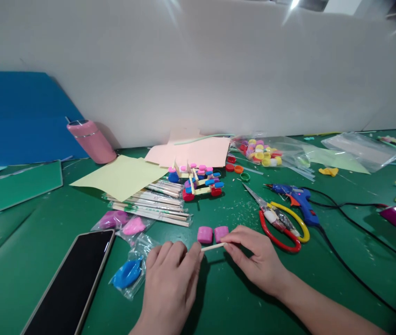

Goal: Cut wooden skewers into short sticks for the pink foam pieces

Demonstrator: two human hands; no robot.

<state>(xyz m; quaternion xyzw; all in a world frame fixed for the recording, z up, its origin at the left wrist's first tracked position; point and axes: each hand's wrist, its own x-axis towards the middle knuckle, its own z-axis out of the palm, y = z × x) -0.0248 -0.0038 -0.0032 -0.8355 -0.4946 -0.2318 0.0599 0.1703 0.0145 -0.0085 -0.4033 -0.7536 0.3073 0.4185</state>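
Both hands hold a short pale wooden stick [213, 247] level, just above the green table. My left hand [173, 274] is closed around its left end, and the fingers hide that end. The thumb and forefinger of my right hand [254, 258] pinch the right end. Right behind the stick sit two pink bottle caps [205, 235], side by side. Farther back stand small toy cars [203, 184] made of sticks and coloured caps. Wrapped wooden sticks [156, 204] lie to their left. Beside my left hand is a bag with blue clay [127, 273].
To the right lie scissors [281, 225] with red and yellow handles and a blue glue gun [297, 200] trailing a black cord. A phone [72, 284] lies at the left. Behind are a pink bottle [91, 141], paper sheets [123, 176] and a bag of caps [260, 151].
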